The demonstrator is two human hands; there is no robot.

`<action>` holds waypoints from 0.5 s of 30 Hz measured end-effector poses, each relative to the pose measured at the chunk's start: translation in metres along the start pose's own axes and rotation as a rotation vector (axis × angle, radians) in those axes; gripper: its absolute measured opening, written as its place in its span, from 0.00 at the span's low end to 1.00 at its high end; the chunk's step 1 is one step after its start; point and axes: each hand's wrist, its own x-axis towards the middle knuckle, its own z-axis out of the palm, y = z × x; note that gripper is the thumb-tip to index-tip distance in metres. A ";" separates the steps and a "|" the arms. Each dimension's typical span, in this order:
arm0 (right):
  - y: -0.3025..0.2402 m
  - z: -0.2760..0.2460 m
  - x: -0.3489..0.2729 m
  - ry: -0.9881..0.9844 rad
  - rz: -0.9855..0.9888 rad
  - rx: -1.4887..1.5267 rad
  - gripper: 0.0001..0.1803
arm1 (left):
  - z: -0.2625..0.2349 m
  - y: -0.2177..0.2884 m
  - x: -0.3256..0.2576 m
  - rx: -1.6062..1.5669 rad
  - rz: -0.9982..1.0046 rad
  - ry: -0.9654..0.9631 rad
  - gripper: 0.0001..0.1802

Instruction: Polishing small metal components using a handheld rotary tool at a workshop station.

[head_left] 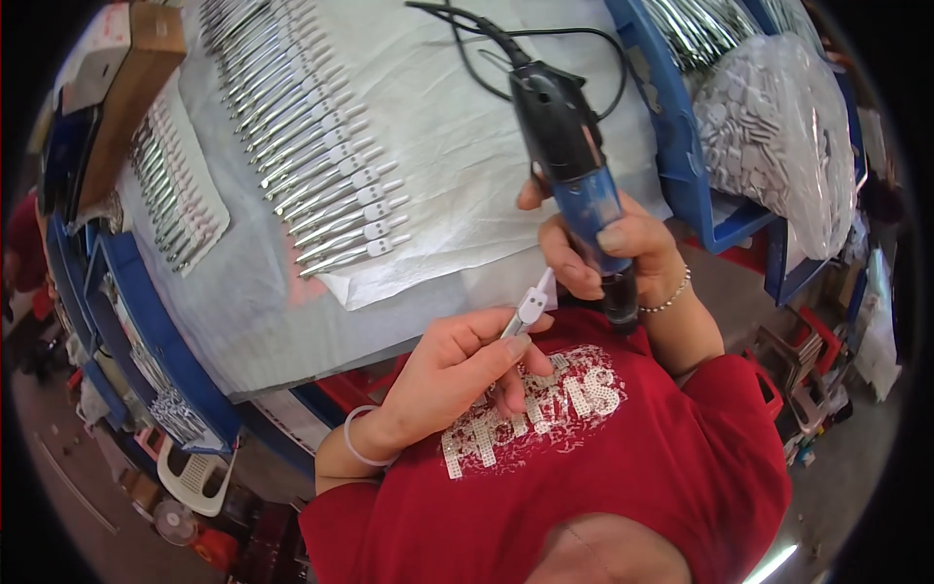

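Observation:
My right hand [642, 243] is wrapped round an electric screwdriver [559, 127], which has a black upper body, a blue lower grip and a dark nose pointing down toward my shirt. In my left hand [452, 365], pinched between thumb and fingers, is a slim metal rod with a white plastic end piece [531, 306]; two small dark holes show in the white part. Most of the rod is hidden by my fingers. The screwdriver's nose is to the right of the white piece, apart from it. Both hands are over the table's near edge.
A long row of similar metal rods with white ends [341, 185] lies on a white sheet [438, 175]. A smaller group [170, 185] lies farther left. A black cord [584, 31] loops at the back. Blue bins [700, 185] at right hold rods and a bag of white pieces [769, 136].

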 end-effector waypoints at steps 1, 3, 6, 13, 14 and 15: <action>0.000 -0.001 -0.001 0.008 0.023 -0.008 0.38 | -0.001 -0.003 0.001 0.035 0.018 -0.008 0.18; 0.001 -0.002 -0.001 0.022 0.057 -0.022 0.35 | 0.005 -0.004 0.000 0.021 0.000 0.002 0.18; 0.005 -0.014 -0.003 -0.022 0.068 0.019 0.32 | 0.008 0.001 0.001 -0.056 -0.062 -0.004 0.19; 0.007 -0.019 -0.008 -0.033 0.054 0.040 0.31 | 0.014 -0.002 0.004 -0.104 -0.088 -0.002 0.19; 0.007 -0.020 -0.009 -0.036 0.050 0.039 0.31 | 0.016 -0.003 0.004 -0.102 -0.088 0.000 0.19; 0.008 -0.021 -0.010 -0.039 0.047 0.037 0.31 | 0.017 -0.004 0.004 -0.069 -0.084 0.012 0.19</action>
